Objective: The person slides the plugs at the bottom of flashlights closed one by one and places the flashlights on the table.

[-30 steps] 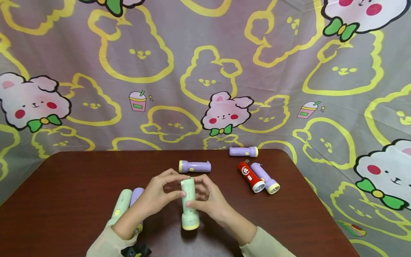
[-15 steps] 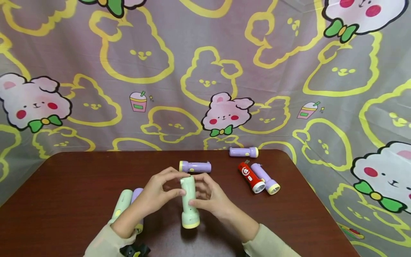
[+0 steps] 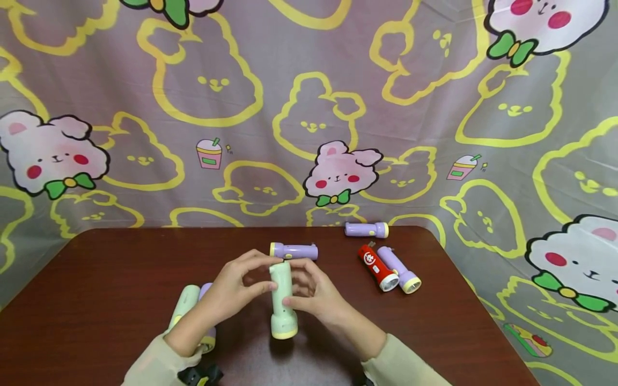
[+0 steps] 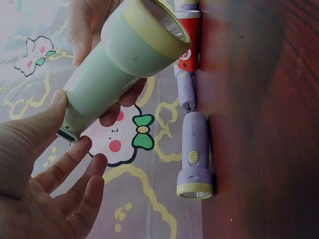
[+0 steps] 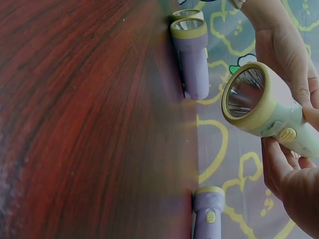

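Both hands hold a pale green flashlight (image 3: 282,300) above the table, its yellow-rimmed head pointing down and its tail up. My left hand (image 3: 236,284) pinches the tail end between thumb and forefinger; in the left wrist view its other fingers spread loosely beside the tail. From the other side, my right hand (image 3: 314,292) grips the body, with the thumb on the near face and the fingers behind it. A yellow switch (image 5: 287,134) and the lens (image 5: 245,93) show in the right wrist view. A dark slot (image 4: 66,136) is visible at the tail.
A second green flashlight (image 3: 184,305) and a purple flashlight (image 3: 209,339) lie under my left forearm. Further purple flashlights (image 3: 295,252) (image 3: 364,230) (image 3: 397,267) and a red flashlight (image 3: 376,266) lie toward the back and right of the brown table (image 3: 120,257). A patterned cloth hangs behind.
The held green flashlight has risen slightly and shifted a little to the left, both hands moving with it. The grips look the same, and the other flashlights stay put.
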`<state>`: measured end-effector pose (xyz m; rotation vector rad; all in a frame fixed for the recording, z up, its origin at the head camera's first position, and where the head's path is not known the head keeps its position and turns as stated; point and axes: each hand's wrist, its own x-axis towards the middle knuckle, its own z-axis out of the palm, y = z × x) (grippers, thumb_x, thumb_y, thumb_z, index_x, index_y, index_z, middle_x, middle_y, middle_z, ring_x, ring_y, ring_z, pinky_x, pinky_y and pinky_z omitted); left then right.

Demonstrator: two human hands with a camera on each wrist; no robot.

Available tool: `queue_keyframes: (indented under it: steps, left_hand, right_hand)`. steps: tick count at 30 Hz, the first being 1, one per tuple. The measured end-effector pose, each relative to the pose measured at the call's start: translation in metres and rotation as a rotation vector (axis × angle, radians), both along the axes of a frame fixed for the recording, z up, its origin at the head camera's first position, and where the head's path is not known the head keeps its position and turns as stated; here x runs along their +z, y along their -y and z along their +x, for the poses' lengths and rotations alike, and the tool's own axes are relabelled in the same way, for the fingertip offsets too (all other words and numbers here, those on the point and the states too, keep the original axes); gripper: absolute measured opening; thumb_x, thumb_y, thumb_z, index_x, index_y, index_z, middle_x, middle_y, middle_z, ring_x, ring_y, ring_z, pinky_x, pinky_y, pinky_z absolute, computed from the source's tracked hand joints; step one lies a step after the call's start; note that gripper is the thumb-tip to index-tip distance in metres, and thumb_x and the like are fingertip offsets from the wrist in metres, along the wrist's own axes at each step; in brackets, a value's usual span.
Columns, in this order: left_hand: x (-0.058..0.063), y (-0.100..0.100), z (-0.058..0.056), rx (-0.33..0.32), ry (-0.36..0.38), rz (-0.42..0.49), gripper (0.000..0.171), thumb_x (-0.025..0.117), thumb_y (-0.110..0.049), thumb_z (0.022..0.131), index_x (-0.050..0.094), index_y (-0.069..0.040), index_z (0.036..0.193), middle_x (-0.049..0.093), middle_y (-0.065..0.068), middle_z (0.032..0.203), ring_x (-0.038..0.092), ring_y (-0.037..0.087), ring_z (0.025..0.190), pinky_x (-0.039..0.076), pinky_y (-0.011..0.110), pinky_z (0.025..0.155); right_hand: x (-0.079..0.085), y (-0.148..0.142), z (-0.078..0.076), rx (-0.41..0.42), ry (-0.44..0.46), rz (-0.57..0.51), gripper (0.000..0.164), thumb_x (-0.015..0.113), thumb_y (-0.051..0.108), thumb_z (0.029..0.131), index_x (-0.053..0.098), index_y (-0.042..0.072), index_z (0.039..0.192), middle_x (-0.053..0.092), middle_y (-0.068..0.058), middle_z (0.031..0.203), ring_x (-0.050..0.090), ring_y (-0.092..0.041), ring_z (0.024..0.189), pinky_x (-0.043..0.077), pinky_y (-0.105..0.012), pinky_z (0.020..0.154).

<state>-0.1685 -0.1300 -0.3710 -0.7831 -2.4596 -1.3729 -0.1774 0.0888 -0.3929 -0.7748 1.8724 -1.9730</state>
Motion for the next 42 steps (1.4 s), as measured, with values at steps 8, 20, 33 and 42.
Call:
queue_keyframes:
  steps: [8,20,33,42]
  left_hand:
    - [0.002,0.008,0.005,0.024,-0.032,-0.043,0.044,0.079,-0.023,0.084,0.068,-0.022,0.126,0.066,-0.008,0.116,0.063,0.015,0.102,0.054,0.027,0.069]
    - [0.002,0.031,0.011,0.134,-0.084,-0.136,0.040,0.079,-0.019,0.085,0.068,-0.020,0.123,0.066,-0.009,0.115,0.060,0.006,0.098,0.051,0.024,0.069]
    - [-0.004,0.062,0.018,0.245,-0.099,-0.208,0.035,0.075,-0.022,0.090,0.068,-0.021,0.124,0.067,-0.008,0.117,0.062,0.007,0.104,0.056,0.028,0.075]
    - [-0.017,0.085,0.025,0.294,-0.108,-0.194,0.036,0.077,-0.015,0.087,0.069,-0.019,0.121,0.069,-0.005,0.113,0.058,-0.010,0.096,0.054,0.025,0.068]
  right_hand:
    - [0.001,0.003,0.000,-0.009,0.018,0.006,0.064,0.074,0.000,0.084,0.042,-0.002,0.139,0.063,-0.022,0.127,0.066,-0.015,0.093,0.053,-0.030,0.086]
    - [0.002,0.008,0.000,-0.016,0.053,-0.009,0.070,0.077,0.000,0.083,0.040,0.002,0.143,0.064,-0.014,0.125,0.066,-0.014,0.092,0.054,-0.030,0.085]
    - [0.001,0.015,-0.001,-0.016,0.068,0.003,0.072,0.074,-0.006,0.082,0.039,0.004,0.144,0.064,-0.016,0.123,0.065,-0.013,0.089,0.054,-0.030,0.080]
    - [0.002,0.024,0.000,-0.002,0.055,0.027,0.073,0.072,-0.007,0.082,0.038,0.003,0.146,0.061,-0.028,0.124,0.064,-0.012,0.087,0.054,-0.028,0.077]
